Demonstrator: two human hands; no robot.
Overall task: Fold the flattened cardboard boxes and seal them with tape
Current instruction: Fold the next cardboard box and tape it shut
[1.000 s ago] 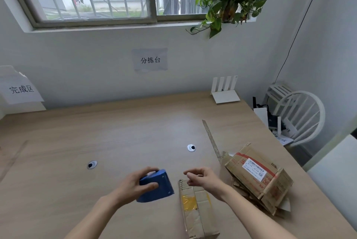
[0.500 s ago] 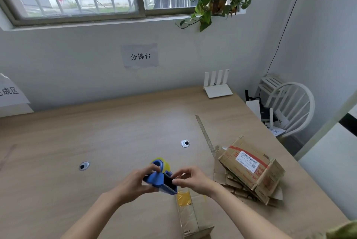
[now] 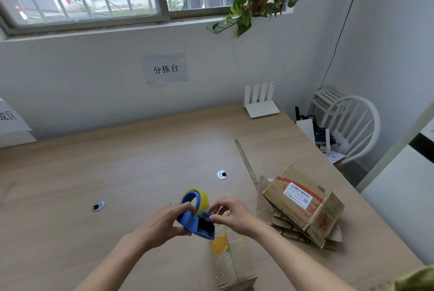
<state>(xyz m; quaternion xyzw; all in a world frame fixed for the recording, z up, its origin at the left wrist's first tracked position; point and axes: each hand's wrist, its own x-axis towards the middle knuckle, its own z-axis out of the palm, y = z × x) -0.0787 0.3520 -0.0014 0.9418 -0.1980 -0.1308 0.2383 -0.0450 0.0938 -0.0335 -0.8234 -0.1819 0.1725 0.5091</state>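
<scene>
My left hand (image 3: 164, 221) hid the near side of the blue tape dispenser (image 3: 196, 219); its grip wrapped round the handle, holding it above the table (image 3: 117, 161). My right hand (image 3: 231, 214) pinched at the dispenser's right end; whether tape sat between those fingers, I could not tell. The yellow roll pointed up and far. Below, the folded box (image 3: 234, 262) ran near-to-far, its near end cut off.
</scene>
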